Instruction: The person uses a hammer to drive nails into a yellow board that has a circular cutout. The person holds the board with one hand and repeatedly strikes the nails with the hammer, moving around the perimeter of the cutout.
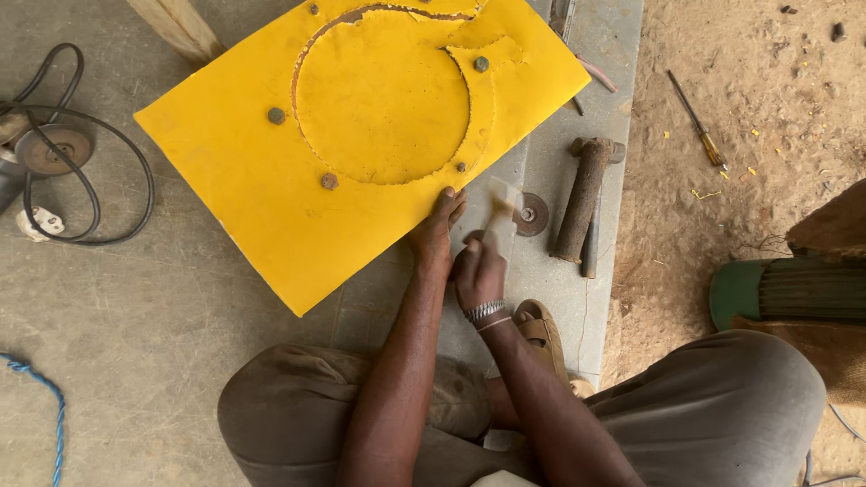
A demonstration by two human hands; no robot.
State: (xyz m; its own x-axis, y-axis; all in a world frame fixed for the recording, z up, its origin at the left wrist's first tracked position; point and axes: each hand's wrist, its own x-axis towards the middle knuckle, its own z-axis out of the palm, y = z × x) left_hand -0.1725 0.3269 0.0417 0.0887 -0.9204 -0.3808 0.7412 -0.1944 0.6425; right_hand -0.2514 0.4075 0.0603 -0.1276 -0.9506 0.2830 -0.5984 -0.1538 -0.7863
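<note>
While the left hand (439, 227) presses flat on the yellow sheet (271, 180) lying on the concrete floor (135, 316), the right hand (478, 275), closed around a blurred tool (502, 204), should strike squarely near that edge.

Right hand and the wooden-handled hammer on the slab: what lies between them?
In the head view, a small round grinding disc lies flat on the concrete between the right hand and the wooden-handled hammer. A blurred tool in that hand reaches toward it.

Yellow sheet (262, 180) lies flat (circle cut, bolts) on concrete.
</note>
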